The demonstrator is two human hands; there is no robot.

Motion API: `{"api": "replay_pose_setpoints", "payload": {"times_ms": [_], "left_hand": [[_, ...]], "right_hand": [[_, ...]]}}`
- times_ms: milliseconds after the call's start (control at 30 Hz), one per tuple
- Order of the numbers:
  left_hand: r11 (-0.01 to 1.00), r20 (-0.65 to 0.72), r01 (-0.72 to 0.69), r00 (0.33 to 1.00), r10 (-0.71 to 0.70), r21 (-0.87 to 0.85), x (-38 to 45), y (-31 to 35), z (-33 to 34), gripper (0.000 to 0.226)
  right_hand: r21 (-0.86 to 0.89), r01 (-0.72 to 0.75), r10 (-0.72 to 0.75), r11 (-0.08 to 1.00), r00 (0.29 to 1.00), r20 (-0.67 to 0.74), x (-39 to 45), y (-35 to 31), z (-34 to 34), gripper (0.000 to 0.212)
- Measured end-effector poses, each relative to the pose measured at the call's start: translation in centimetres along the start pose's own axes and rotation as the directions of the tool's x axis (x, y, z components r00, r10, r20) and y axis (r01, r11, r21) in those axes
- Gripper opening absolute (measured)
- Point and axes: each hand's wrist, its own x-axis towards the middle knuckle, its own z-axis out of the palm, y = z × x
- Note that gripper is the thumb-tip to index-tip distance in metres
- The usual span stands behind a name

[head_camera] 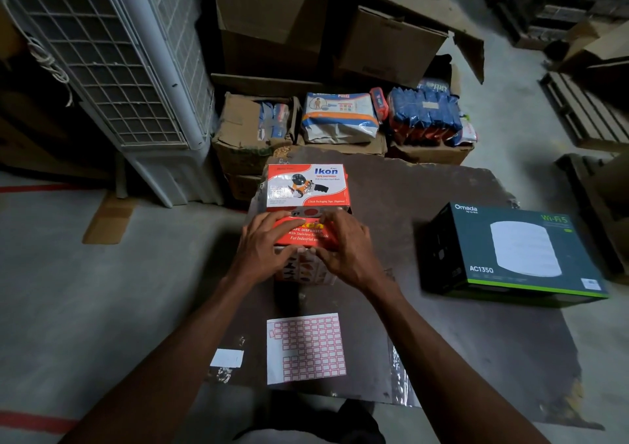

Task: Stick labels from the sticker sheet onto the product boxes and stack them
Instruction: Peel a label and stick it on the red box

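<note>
A red tape dispenser box [305, 236] lies in the middle of the dark board [459, 341]. My left hand [263, 248] rests on its left side with fingers over the top. My right hand [343, 248] covers its right side, fingers spread on the top face. Just behind stands a second red and white Ikon tape dispenser box [307, 185]. The sticker sheet [305, 348] with red-bordered labels lies flat on the board nearer to me, several labels gone from its left part.
A dark Omada box [510, 253] sits at the right of the board. A small white paper scrap [227, 358] lies left of the sheet. Cardboard cartons [252, 130] with packaged goods stand behind the board, and a grey cooler [112, 62] stands at the back left.
</note>
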Motion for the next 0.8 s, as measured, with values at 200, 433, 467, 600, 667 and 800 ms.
{"api": "replay_pose_setpoints", "payload": {"times_ms": [200,433,467,600,667,800], "left_hand": [[1.000,-0.002,0.016,1.000,-0.016,-0.016,0.1,-0.2,0.4,0.060],[0.998,-0.003,0.017,1.000,-0.017,-0.055,0.1,-0.3,0.5,0.061],[0.998,-0.001,0.020,1.000,-0.020,-0.058,0.1,-0.3,0.5,0.061],[0.998,0.002,0.019,1.000,-0.019,-0.061,0.1,-0.4,0.4,0.060],[0.998,0.012,0.018,1.000,-0.017,-0.058,0.2,-0.5,0.4,0.061],[0.995,0.039,0.013,0.999,-0.009,-0.099,0.3,-0.8,0.5,0.061]], "right_hand": [[-0.049,0.026,-0.027,0.998,1.000,-0.006,0.1,-0.5,-0.3,0.019],[-0.222,0.070,-0.032,0.972,0.985,0.170,1.1,-1.3,-1.2,0.017],[-0.240,0.081,-0.038,0.967,0.984,0.175,1.2,-1.4,-1.1,0.017],[-0.305,0.139,-0.071,0.942,0.972,0.223,1.7,-1.9,-1.1,0.022],[-0.329,0.151,-0.070,0.932,0.967,0.246,2.0,-2.2,-1.4,0.025],[-0.341,0.142,-0.039,0.929,0.956,0.290,2.6,-2.7,-2.4,0.025]]}}
